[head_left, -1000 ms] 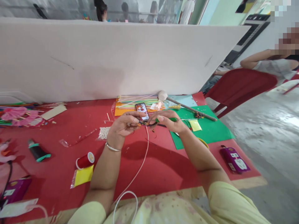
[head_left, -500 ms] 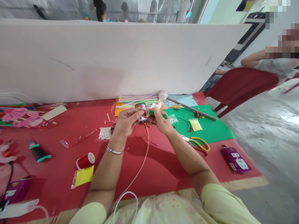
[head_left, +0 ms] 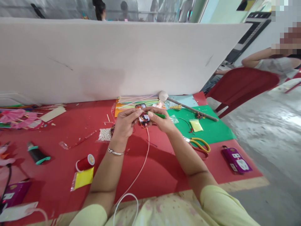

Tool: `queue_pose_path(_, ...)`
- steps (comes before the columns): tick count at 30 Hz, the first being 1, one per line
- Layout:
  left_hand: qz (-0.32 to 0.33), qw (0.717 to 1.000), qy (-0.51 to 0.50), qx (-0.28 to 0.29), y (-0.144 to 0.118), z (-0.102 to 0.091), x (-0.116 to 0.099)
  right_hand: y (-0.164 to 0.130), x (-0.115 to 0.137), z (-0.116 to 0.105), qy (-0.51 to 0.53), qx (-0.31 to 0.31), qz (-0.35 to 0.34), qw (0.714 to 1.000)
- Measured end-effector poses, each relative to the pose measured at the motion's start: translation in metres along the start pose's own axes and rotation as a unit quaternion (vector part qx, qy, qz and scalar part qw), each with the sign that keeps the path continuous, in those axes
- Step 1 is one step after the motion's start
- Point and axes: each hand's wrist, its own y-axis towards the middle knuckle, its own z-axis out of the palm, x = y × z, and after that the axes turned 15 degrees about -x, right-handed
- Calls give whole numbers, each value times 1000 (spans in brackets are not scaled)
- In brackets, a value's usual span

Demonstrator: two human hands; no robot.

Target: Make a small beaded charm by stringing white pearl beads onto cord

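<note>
- Clock directions are taken from the meeting point of the two hands, with 12 directly away from the person.
- The green handle (head_left: 161, 115) sits at the clock's centre, raised in front of the phone: smooth, slim, rounded, bright green, probably plastic.
- Its long axis lies nearly along 9 to 3 o'clock; the 3 o'clock end dips slightly, and the other points at the left hand. Its tip is too small to make out.
- The right hand (head_left: 162, 121) grasps this handle, thumb along it and fingers curled behind.
- The left hand (head_left: 124, 124) has thumb and forefinger pinched together; whether something lies between them, I cannot tell.
- The glossy, flat phone (head_left: 144, 119) shows between the hands, its screen lit; a soft, pale cable (head_left: 147, 147) curves from it toward 6 o'clock.
- At 8 o'clock: round white beads (head_left: 105, 134) in a clear bag, then a cylindrical spool (head_left: 87, 162) of red thread.
- At 4 o'clock: metal-bladed scissors (head_left: 199, 143) with looped handles.
- At 3 o'clock: flat green card (head_left: 211, 133), with a rough stick (head_left: 188, 107) slanting across it.
- At 12 o'clock: thin pastel straws (head_left: 138, 99).
</note>
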Motion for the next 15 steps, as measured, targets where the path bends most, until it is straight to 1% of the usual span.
queue_pose_path(3, 27, 1000, 9, -1, 0, -2, -2, 5, -6, 6, 36, -23, 57, 997)
queue_pose_path(4, 35, 999, 11, 3, 1, -2, -3, 6, -6, 7, 45, -18, 71, 996)
queue_pose_path(6, 41, 999, 11, 10, 2, -5, -4, 6, -5, 10, 53, 16, 84, 995)
queue_pose_path(8, 31, 999, 1, 8, 4, -7, -5, 5, -3, 12, 44, 47, 80, 995)
queue_pose_path(9, 22, 1000, -7, 4, 4, -8, -6, 4, -3, 13, 37, 49, 75, 995)
queue_pose_path(10, 12, 1000, -16, -1, 5, -9, -6, 4, -3, 14, 30, 44, 69, 996)
queue_pose_path(13, -9, 999, -32, -6, 5, -9, -6, 3, -4, 15, 7, 2, 46, 999)
queue_pose_path(15, -13, 999, -31, -1, 4, -8, -6, 3, -5, 14, -10, -14, 17, 1000)
